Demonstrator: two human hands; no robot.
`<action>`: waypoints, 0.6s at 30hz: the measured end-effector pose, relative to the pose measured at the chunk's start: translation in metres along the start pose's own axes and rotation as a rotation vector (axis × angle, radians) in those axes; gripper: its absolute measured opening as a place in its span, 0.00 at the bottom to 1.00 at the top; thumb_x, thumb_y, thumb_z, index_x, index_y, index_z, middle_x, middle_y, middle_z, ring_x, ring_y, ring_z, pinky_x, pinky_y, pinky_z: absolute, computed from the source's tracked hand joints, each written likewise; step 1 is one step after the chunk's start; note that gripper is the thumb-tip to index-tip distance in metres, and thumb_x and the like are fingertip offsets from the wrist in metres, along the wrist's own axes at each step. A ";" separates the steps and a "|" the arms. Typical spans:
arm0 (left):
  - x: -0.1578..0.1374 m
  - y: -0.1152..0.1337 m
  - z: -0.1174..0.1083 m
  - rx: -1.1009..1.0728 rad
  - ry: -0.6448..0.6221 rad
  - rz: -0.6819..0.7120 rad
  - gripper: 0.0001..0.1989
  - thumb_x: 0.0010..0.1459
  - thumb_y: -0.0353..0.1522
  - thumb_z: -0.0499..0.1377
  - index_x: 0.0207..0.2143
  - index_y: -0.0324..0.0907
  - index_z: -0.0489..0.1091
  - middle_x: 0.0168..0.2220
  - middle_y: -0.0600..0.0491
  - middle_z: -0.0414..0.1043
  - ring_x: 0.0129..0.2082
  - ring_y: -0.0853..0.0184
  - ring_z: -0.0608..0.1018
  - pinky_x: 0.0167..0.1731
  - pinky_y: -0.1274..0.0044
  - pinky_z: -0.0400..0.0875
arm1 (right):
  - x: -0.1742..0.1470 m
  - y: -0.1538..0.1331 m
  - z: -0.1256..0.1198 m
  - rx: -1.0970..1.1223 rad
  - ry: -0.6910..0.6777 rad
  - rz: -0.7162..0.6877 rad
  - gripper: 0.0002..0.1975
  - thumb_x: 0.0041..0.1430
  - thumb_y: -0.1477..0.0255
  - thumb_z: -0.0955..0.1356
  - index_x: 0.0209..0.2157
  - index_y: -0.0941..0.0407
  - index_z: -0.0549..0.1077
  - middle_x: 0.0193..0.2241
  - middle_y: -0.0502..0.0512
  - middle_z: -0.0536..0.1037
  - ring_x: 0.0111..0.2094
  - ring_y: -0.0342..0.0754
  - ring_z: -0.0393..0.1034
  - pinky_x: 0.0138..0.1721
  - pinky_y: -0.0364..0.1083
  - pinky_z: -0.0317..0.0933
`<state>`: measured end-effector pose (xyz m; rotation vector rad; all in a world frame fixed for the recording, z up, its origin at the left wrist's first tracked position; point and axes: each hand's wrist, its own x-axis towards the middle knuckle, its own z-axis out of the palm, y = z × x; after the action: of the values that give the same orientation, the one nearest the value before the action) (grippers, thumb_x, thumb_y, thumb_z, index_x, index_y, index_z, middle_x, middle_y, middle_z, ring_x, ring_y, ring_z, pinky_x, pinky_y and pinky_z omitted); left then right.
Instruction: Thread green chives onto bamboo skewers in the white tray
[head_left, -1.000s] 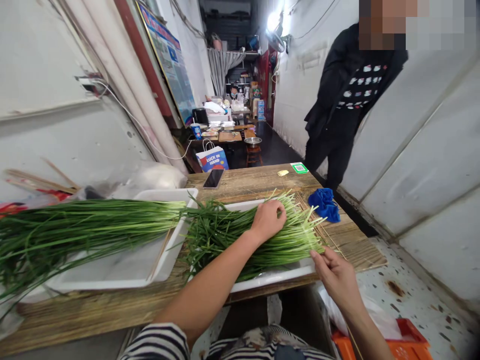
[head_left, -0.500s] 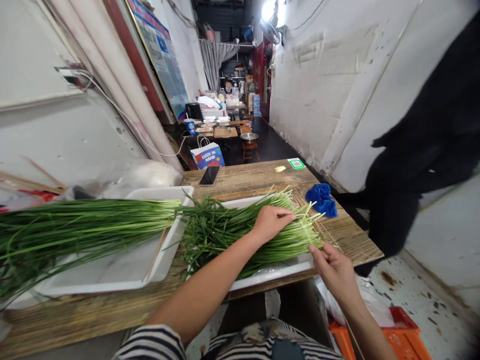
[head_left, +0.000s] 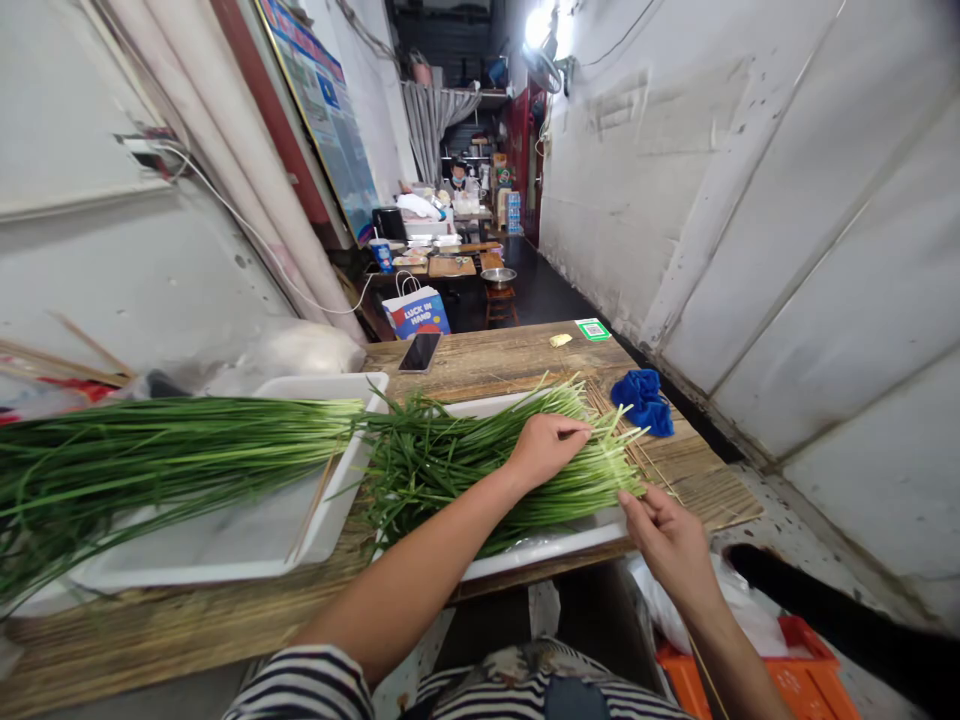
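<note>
Chives [head_left: 457, 440] fill R tray [head_left: 540, 556], pale ends right. L hand [head_left: 549, 448], curled in a ring 1 s ago, now has thumb/index pinched, prob. on a stalk; R hand [head_left: 667, 540] pinches nearest pale ends. Suggests sorting at the ends.

Open lane at far side, tight around the garlic chives [head_left: 450, 460]

Bare tabletop [head_left: 491, 355] between smartphone [head_left: 419, 353] and QR-code card [head_left: 593, 329]; yellow scrap [head_left: 560, 340] sits in that lane. Blue cloth [head_left: 643, 402] and thin sticks [head_left: 649, 463] crowd the stem side. Left forearm [head_left: 420, 572] crosses above the bunch, blocking near-side access; right hand [head_left: 671, 535] occupies the near stem corner. Left tray [head_left: 341, 515] wall meets leaf tips.
</note>
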<state>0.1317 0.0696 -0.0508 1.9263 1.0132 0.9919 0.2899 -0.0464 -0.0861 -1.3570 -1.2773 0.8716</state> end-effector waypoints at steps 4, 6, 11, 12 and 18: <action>0.000 0.001 0.000 0.015 -0.005 -0.013 0.11 0.54 0.31 0.57 0.35 0.39 0.78 0.36 0.50 0.79 0.36 0.66 0.79 0.40 0.77 0.71 | 0.000 -0.003 0.000 -0.015 -0.003 -0.013 0.13 0.58 0.61 0.66 0.28 0.57 0.68 0.16 0.43 0.57 0.18 0.40 0.48 0.19 0.40 0.44; 0.000 0.002 0.000 0.028 -0.006 -0.013 0.10 0.54 0.31 0.57 0.35 0.39 0.78 0.36 0.50 0.79 0.36 0.66 0.79 0.40 0.77 0.71 | -0.001 -0.004 0.000 -0.028 -0.007 -0.018 0.14 0.59 0.60 0.66 0.26 0.56 0.66 0.16 0.43 0.56 0.18 0.40 0.48 0.19 0.40 0.44; 0.000 0.000 0.000 0.043 -0.018 0.001 0.11 0.54 0.32 0.57 0.35 0.39 0.78 0.35 0.50 0.79 0.35 0.67 0.79 0.39 0.78 0.71 | 0.000 -0.004 -0.001 -0.071 -0.001 -0.024 0.15 0.59 0.60 0.65 0.26 0.56 0.66 0.16 0.43 0.55 0.18 0.40 0.48 0.19 0.40 0.44; 0.000 0.000 0.000 0.045 -0.018 0.005 0.11 0.54 0.32 0.57 0.35 0.39 0.78 0.35 0.50 0.79 0.35 0.67 0.79 0.38 0.78 0.71 | 0.001 -0.003 -0.001 -0.073 0.002 -0.025 0.14 0.59 0.61 0.65 0.26 0.56 0.67 0.16 0.43 0.55 0.18 0.40 0.48 0.19 0.40 0.44; 0.000 -0.002 0.001 0.023 -0.007 0.017 0.11 0.54 0.32 0.57 0.35 0.39 0.78 0.36 0.50 0.79 0.35 0.67 0.79 0.39 0.78 0.71 | 0.001 0.004 -0.001 -0.062 0.003 -0.033 0.13 0.60 0.63 0.65 0.26 0.56 0.65 0.17 0.44 0.55 0.19 0.40 0.48 0.20 0.40 0.44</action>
<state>0.1321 0.0702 -0.0528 1.9586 1.0097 0.9867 0.2921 -0.0457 -0.0899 -1.3816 -1.3309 0.8130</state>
